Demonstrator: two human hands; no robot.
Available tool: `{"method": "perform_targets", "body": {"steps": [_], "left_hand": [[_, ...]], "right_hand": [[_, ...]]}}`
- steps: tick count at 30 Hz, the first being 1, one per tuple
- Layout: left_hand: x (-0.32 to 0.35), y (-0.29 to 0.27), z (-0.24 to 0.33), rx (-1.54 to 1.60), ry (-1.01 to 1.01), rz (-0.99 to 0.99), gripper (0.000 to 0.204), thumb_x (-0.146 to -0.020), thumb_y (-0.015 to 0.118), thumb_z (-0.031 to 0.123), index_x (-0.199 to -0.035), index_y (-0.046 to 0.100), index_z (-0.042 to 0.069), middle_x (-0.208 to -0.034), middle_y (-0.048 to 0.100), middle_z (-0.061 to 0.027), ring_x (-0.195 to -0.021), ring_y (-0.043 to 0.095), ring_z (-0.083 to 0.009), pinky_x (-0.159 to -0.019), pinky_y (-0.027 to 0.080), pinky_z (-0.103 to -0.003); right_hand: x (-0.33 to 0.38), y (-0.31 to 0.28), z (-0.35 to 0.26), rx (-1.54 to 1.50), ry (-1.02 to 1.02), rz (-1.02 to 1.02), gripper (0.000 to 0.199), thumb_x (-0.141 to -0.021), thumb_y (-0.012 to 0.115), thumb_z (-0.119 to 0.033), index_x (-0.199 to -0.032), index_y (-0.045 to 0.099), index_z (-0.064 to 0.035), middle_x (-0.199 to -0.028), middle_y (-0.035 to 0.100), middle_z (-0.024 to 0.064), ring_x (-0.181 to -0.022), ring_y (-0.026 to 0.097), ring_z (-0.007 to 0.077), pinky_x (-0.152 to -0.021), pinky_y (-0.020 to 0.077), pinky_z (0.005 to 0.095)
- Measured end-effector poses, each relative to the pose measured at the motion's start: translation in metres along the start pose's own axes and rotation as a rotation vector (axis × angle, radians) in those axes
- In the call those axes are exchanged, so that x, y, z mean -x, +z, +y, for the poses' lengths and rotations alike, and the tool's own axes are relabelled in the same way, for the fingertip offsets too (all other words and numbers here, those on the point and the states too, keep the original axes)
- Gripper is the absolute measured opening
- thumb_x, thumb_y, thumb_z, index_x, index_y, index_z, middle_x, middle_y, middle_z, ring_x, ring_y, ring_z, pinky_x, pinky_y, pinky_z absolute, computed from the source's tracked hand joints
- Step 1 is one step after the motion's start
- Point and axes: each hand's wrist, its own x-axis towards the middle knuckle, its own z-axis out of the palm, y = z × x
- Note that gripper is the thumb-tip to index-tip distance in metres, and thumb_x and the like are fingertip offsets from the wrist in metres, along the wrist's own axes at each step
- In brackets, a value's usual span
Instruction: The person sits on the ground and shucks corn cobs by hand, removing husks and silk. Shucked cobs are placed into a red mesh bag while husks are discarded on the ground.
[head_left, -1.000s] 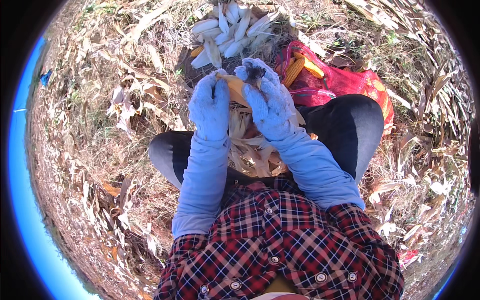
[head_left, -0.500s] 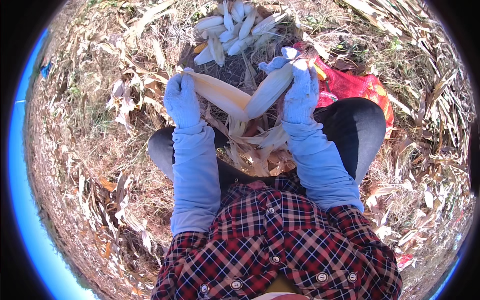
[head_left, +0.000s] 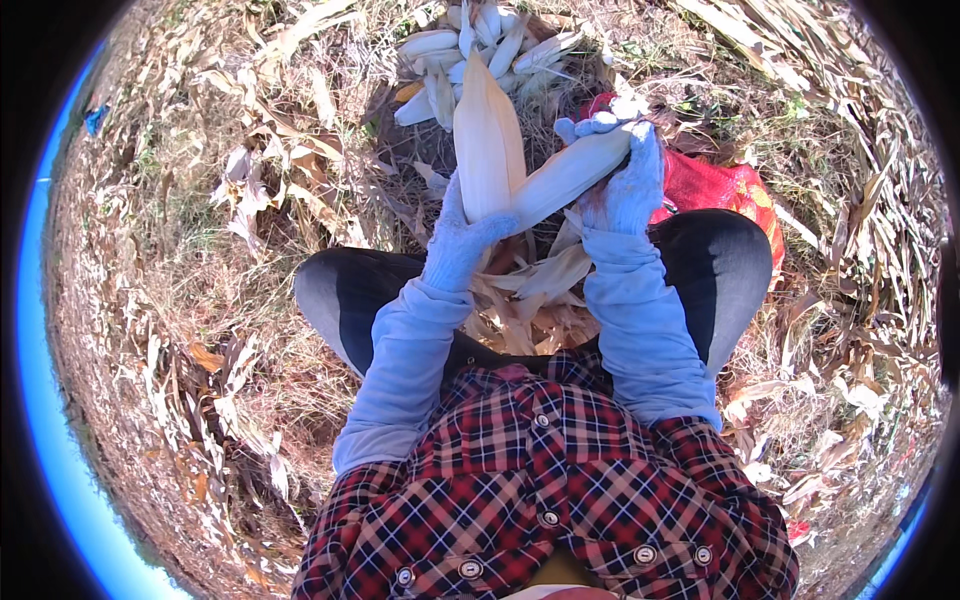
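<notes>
The left hand (head_left: 465,235) had shifted from the far end of the corn husk (head_left: 487,150) to its fold, so one section now pointed upward. Its grip was wrapped round that fold; the right hand (head_left: 622,185) clasped the other end. Held between both, the husk was spread apart but still joined.

Head-worn fisheye, facing down past near plaid shirt (head_left: 500,490).
</notes>
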Motion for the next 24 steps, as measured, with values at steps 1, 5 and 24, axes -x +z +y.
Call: {"method": "perform_targets", "body": {"steps": [1, 5, 24], "left_hand": [[-0.003, -0.002, -0.003, 0.100, -0.049, 0.045, 0.066, -0.097, 0.073, 0.018, -0.154, 0.044, 0.002, -0.130, 0.064, -0.0105, -0.109, 0.066, -0.0193, -0.095, 0.055, -0.036], [-0.019, -0.010, -0.004, 0.620, -0.140, 0.245, 0.048, -0.101, 0.069, 0.016, -0.145, 0.053, 0.003, -0.122, 0.066, -0.0090, -0.104, 0.068, -0.0209, -0.095, 0.057, -0.039], [-0.022, 0.037, 0.025, 0.810, 0.416, 0.293, 0.027, -0.109, 0.055, 0.026, -0.119, 0.056, 0.001, -0.084, 0.061, -0.0090, -0.074, 0.066, -0.0252, -0.087, 0.061, -0.050]], "right_hand": [[0.000, -0.001, 0.001, -0.011, 0.002, -0.011, 0.028, -0.109, 0.051, -0.031, -0.119, 0.060, -0.0069, -0.100, 0.069, 0.0111, -0.095, 0.070, 0.0278, -0.100, 0.0561, 0.0607], [-0.003, 0.010, -0.010, 0.003, 0.010, -0.048, 0.041, -0.109, 0.048, -0.039, -0.133, 0.054, -0.0052, -0.117, 0.069, 0.0172, -0.107, 0.069, 0.0339, -0.106, 0.0523, 0.0618], [0.030, -0.003, 0.049, -0.099, 0.383, 0.387, 0.047, -0.100, 0.070, -0.038, -0.125, 0.053, -0.0023, -0.110, 0.066, 0.0169, -0.103, 0.069, 0.0353, -0.097, 0.0594, 0.0551]]}}
